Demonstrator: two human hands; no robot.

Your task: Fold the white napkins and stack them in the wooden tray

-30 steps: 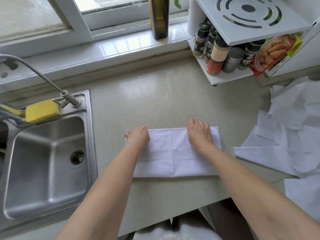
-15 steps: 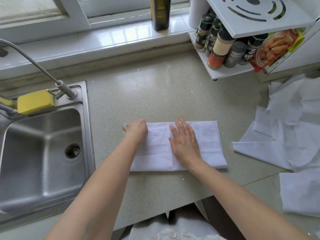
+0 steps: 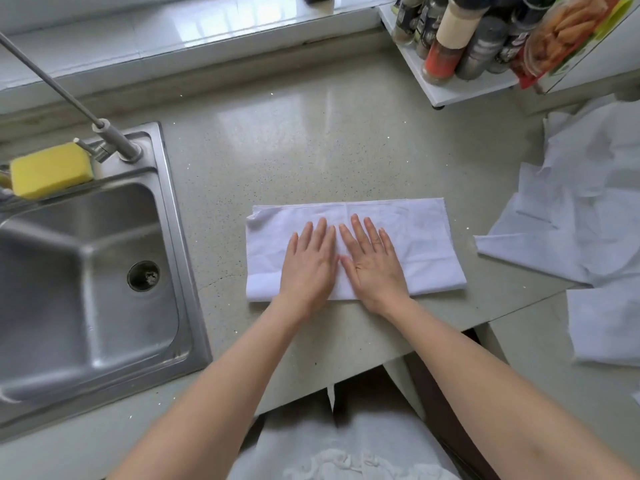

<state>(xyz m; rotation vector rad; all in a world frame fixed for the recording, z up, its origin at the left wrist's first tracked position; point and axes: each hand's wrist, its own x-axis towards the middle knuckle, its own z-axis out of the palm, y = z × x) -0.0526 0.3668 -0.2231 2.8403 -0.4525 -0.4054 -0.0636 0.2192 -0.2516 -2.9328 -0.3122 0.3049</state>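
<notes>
A white napkin (image 3: pixel 419 237), folded into a long rectangle, lies flat on the speckled countertop (image 3: pixel 294 150) in front of me. My left hand (image 3: pixel 310 261) presses flat on its middle with straight fingers. My right hand (image 3: pixel 372 258) lies flat right beside it, fingers spread, also pressing the cloth. The two hands nearly touch at the centre of the napkin. A loose pile of unfolded white napkins (image 3: pixel 588 209) is spread on the counter to the right. No wooden tray is in view.
A steel sink (image 3: pixel 86 278) with a faucet (image 3: pixel 104 133) and a yellow sponge (image 3: pixel 50 169) sits to the left. A white rack of spice bottles (image 3: pixel 460 46) stands at the back right. The counter's front edge runs just below the napkin.
My left hand uncurled from the napkin's left end and slid to the middle. My right hand moved from the right part to the centre. Both now press flat side by side.
</notes>
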